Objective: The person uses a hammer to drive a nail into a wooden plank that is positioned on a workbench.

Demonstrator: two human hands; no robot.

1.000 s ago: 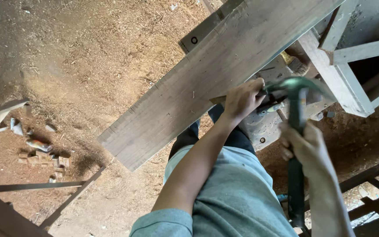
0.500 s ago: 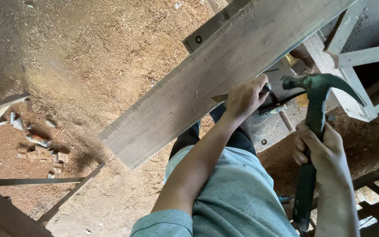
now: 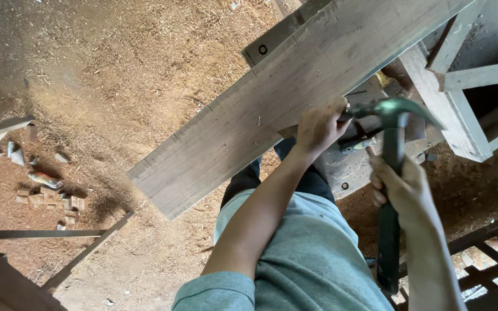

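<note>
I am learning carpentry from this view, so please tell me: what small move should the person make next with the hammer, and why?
Probably a short downward tap. The right hand grips the hammer by its handle, with the head raised just beside the left hand, which pinches something small at the edge of the plank; whether it is a nail cannot be told. The head is very near those fingers, so a light, controlled tap seems safest.

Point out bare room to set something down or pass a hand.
Free: the plank top left of the left hand, and the sawdust floor between plank and wood offcuts. Crowded: where the right hand holds the hammer, close beside the left hand and white frame.
</note>
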